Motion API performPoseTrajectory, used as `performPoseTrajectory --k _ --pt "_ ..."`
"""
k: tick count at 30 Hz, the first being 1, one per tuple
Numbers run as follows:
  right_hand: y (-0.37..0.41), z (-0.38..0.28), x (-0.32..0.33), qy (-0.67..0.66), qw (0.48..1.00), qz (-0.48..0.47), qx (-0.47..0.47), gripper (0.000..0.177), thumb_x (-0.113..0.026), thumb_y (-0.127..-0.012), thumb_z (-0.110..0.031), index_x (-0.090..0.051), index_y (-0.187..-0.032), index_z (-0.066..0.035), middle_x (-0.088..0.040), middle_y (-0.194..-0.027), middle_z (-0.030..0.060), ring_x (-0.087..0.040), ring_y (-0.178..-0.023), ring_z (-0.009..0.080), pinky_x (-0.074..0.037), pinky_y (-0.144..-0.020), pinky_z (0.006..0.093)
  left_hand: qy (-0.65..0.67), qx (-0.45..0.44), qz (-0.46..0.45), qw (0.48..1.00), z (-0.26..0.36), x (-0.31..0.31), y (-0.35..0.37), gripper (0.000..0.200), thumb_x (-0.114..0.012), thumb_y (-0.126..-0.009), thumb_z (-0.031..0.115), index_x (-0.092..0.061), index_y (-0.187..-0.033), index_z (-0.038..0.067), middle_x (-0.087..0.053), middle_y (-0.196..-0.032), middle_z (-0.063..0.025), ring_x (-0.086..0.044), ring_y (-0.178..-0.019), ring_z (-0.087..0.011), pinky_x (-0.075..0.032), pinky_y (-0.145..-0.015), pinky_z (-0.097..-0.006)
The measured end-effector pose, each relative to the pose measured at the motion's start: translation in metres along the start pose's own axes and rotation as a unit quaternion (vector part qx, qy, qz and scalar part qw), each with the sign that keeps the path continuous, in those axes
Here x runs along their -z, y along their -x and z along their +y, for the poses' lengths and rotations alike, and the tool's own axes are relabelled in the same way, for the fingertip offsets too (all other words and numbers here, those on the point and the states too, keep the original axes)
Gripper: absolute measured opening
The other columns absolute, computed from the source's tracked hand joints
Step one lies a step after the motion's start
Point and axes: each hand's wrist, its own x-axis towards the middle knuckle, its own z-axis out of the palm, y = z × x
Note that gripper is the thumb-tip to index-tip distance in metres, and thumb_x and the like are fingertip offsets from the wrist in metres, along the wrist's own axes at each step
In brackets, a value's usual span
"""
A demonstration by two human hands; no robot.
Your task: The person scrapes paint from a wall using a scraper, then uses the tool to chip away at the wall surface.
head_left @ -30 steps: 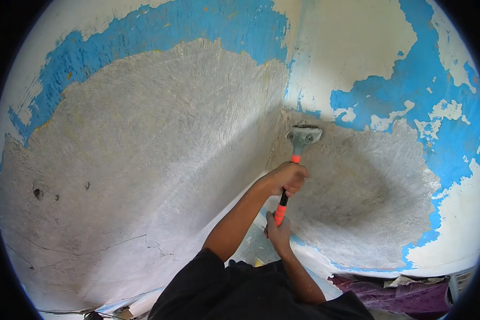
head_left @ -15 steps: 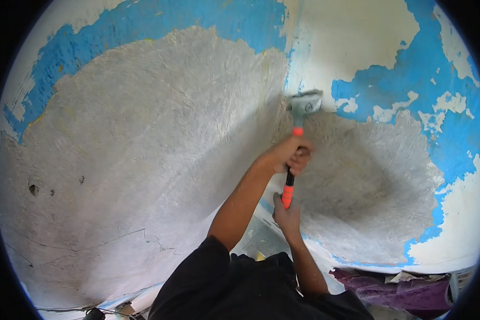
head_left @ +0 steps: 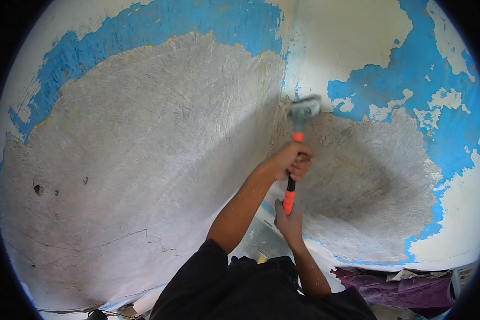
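Both my hands grip one long-handled wall scraper [head_left: 291, 184], with a black and orange handle and a wide grey metal head. My left hand [head_left: 293, 160] is wrapped around the upper handle, just below the orange collar. Lower down, my right hand [head_left: 289, 217] closes on the orange end of the grip. The scraper's head, slightly blurred, is up at the wall [head_left: 352, 154] right of the corner. Its blade lies near the border between bare grey plaster and the white paint [head_left: 346, 42] above.
Blue paint [head_left: 400, 80] with ragged edges surrounds the bare patch on the right. The left wall [head_left: 144, 133] is largely stripped to grey, with small holes and a crack low down. A purple sheet [head_left: 400, 290] lies at the lower right. Cables [head_left: 96, 313] run at the bottom left.
The scraper's head has shifted slightly down from the white paint edge, and both hands have moved down a little with it. The grip is the same.
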Motion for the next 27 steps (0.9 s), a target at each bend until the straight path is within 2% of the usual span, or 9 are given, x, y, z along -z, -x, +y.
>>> performPoseTrajectory --k 1,7,10,13,16,19,22,25,27 --pt "0.007 -0.001 0.002 -0.001 1.000 0.003 -0.023 0.028 -0.059 -0.088 -0.015 -0.050 -0.068 0.003 -0.047 -0.053 0.0060 -0.045 -0.051 0.0118 -0.037 -0.049 0.0328 0.008 0.022 -0.014 1.000 -0.005 -0.001 -0.002 0.046 -0.053 -0.087 0.021 -0.026 -0.050 0.021 -0.026 -0.042 0.0059 -0.021 -0.033 -0.0052 -0.021 -0.035 -0.0257" --pt "-0.018 -0.003 -0.001 0.023 0.999 -0.016 0.041 0.028 -0.060 -0.087 -0.016 -0.051 -0.068 0.003 -0.048 -0.053 0.0063 -0.048 -0.050 0.0119 -0.038 -0.049 0.0326 0.010 -0.027 -0.009 1.000 0.016 0.012 -0.001 0.046 -0.052 -0.088 0.022 -0.026 -0.050 0.021 -0.026 -0.043 0.0062 -0.020 -0.033 -0.0051 -0.020 -0.035 -0.0253" --pt "-0.011 0.006 0.004 0.030 0.996 -0.006 0.080 0.026 -0.060 -0.089 -0.019 -0.049 -0.071 -0.004 -0.047 -0.050 0.0008 -0.047 -0.038 0.0108 -0.035 -0.038 0.0282 0.016 -0.029 0.015 0.999 0.002 0.007 -0.001 0.046 -0.052 -0.087 0.021 -0.025 -0.050 0.021 -0.026 -0.042 0.0061 -0.021 -0.033 -0.0052 -0.021 -0.035 -0.0257" --pt "0.001 0.008 0.001 -0.004 1.000 0.012 0.011 0.029 -0.060 -0.087 -0.016 -0.051 -0.066 0.003 -0.049 -0.054 0.0057 -0.046 -0.050 0.0120 -0.038 -0.049 0.0332 -0.007 0.010 -0.002 1.000 -0.008 -0.001 -0.003 0.047 -0.053 -0.086 0.020 -0.024 -0.050 0.021 -0.026 -0.042 0.0063 -0.021 -0.034 -0.0054 -0.022 -0.036 -0.0261" --pt "-0.019 -0.023 0.005 0.024 0.999 -0.035 -0.021 0.028 -0.060 -0.087 -0.014 -0.052 -0.067 0.003 -0.048 -0.053 0.0053 -0.047 -0.049 0.0122 -0.038 -0.048 0.0333 0.010 -0.029 -0.016 0.999 0.015 0.017 -0.003 0.042 -0.054 -0.085 0.021 -0.027 -0.053 0.020 -0.025 -0.044 0.0065 -0.021 -0.035 -0.0059 -0.022 -0.038 -0.0270" --pt "-0.026 0.005 0.008 0.058 0.996 -0.002 0.074 0.028 -0.060 -0.087 -0.015 -0.052 -0.067 0.003 -0.046 -0.051 0.0055 -0.047 -0.047 0.0129 -0.037 -0.046 0.0335 0.003 -0.053 0.015 0.998 0.009 0.012 -0.002 0.041 -0.054 -0.085 0.023 -0.028 -0.053 0.020 -0.026 -0.044 0.0060 -0.023 -0.035 -0.0060 -0.023 -0.038 -0.0273" --pt "0.002 0.001 0.009 0.006 1.000 0.007 -0.010 0.028 -0.059 -0.087 -0.016 -0.051 -0.068 0.003 -0.045 -0.051 0.0064 -0.045 -0.049 0.0126 -0.036 -0.047 0.0338 0.001 0.009 -0.037 0.999 -0.010 0.005 -0.007 0.041 -0.054 -0.086 0.023 -0.029 -0.053 0.020 -0.027 -0.044 0.0057 -0.023 -0.035 -0.0060 -0.024 -0.038 -0.0271" --pt "-0.016 0.008 0.013 0.066 0.997 0.005 0.050 0.027 -0.060 -0.087 -0.016 -0.051 -0.069 0.003 -0.044 -0.052 0.0065 -0.045 -0.050 0.0126 -0.036 -0.048 0.0336 0.025 -0.019 0.018 0.999 -0.007 0.009 -0.011 0.045 -0.053 -0.087 0.021 -0.027 -0.050 0.020 -0.027 -0.042 0.0057 -0.022 -0.034 -0.0059 -0.023 -0.037 -0.0262" --pt "-0.037 0.017 0.008 0.046 0.997 -0.023 0.058 0.027 -0.061 -0.088 -0.021 -0.051 -0.072 -0.002 -0.047 -0.050 0.0027 -0.046 -0.042 0.0119 -0.036 -0.042 0.0297 0.005 -0.049 0.002 0.999 0.009 0.015 -0.006 0.045 -0.054 -0.087 0.022 -0.027 -0.050 0.021 -0.027 -0.043 0.0058 -0.022 -0.035 -0.0059 -0.024 -0.037 -0.0264"
